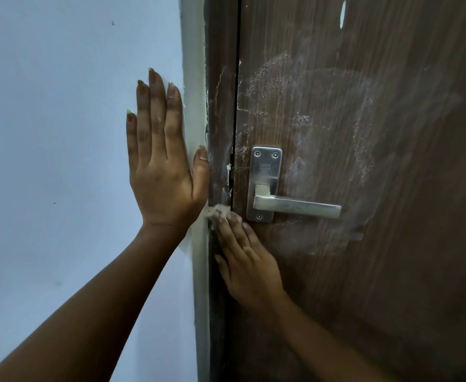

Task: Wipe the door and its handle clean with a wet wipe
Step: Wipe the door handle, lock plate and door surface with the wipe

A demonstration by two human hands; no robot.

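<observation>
Hands fill the middle of the frame, one on the wall and one on the door. The left hand lies flat on the pale blue wall in the left half of the picture. Its fingers are spread out straight and hold nothing. Its thumb reaches over the white strip at the wall's edge and touches the brown door frame.

The right hand is lower down, in the middle of the frame, just under the left hand's wrist. Its fingers point up and to the left and press a small, crumpled wet wipe against the door frame, right by the dark gap where the frame meets the door. Only a little white bit of the wipe peeks out past the fingertips. The hand covers the rest.

The brown door takes up the right half of the picture. It has dusty white smears above and to the right of the handle, and a thin white mark near the top edge of the frame. The door frame has white flecks too, mostly beside the left thumb.

The metal handle sits just to the right of the right hand's fingertips. Its plate stands upright with screws at the top and bottom, and its bar points to the right. The handle looks dull and smudged. Nothing touches it, and nothing blocks the way to it.
</observation>
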